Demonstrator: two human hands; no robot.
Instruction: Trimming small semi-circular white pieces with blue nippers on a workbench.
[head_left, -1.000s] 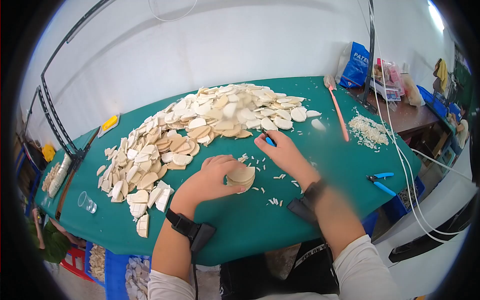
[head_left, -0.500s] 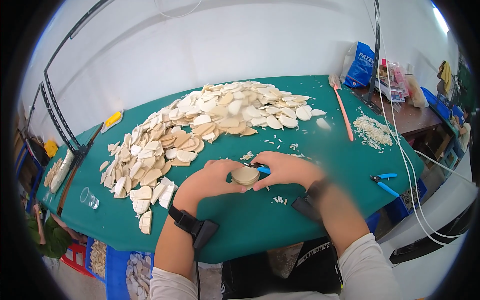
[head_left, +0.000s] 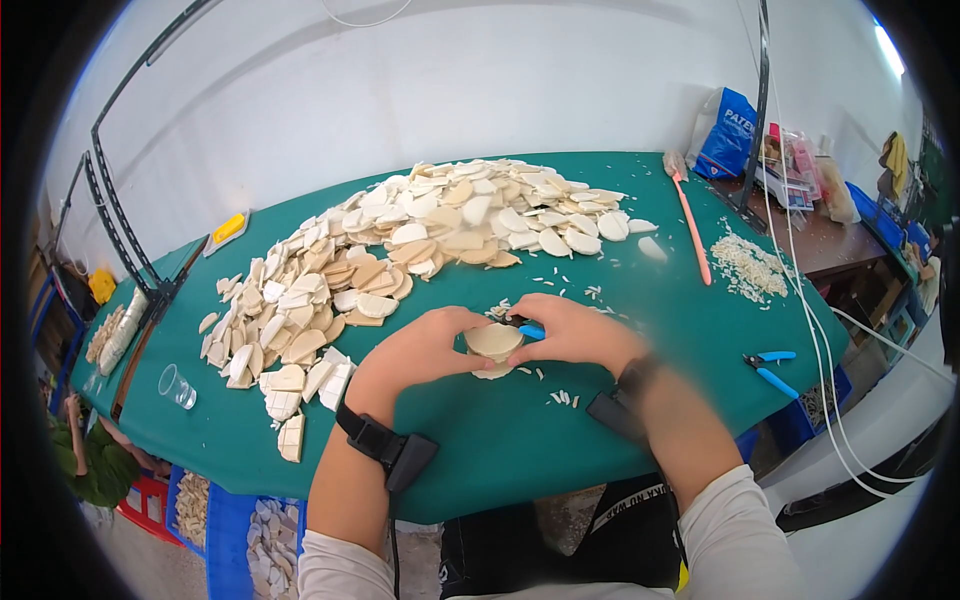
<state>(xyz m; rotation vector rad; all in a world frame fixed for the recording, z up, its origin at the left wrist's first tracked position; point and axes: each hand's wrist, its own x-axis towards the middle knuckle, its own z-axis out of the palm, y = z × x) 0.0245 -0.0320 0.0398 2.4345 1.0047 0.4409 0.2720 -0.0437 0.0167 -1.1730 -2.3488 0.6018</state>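
A cream half-round piece [head_left: 493, 338] is held between both hands over the near middle of the green table; a second cream edge shows just under it. My left hand [head_left: 425, 345] is closed on its left side, fingers behind and thumb in front. From the right, my right hand [head_left: 580, 335] is closed around nippers with a blue handle [head_left: 533, 331], its thumb against the piece; the jaws are mostly hidden. Small cream slivers [head_left: 564, 399] lie beside the hands. Beyond them is a large heap of cream and tan rounded slabs [head_left: 450, 215]. Scored blocks [head_left: 290, 437] lie left of my left wrist.
Another blue-handled pair of nippers [head_left: 770, 372] lies at the right edge of the green table [head_left: 480, 460]. A sliver pile [head_left: 750, 268] and a pink stick [head_left: 692, 230] sit far right. A clear cup [head_left: 178, 387] tips at left. Blue bins [head_left: 228, 545] stand below.
The held cream piece has tilted, and its lower edge now shows beneath my fingers. Both hands have shifted only slightly.
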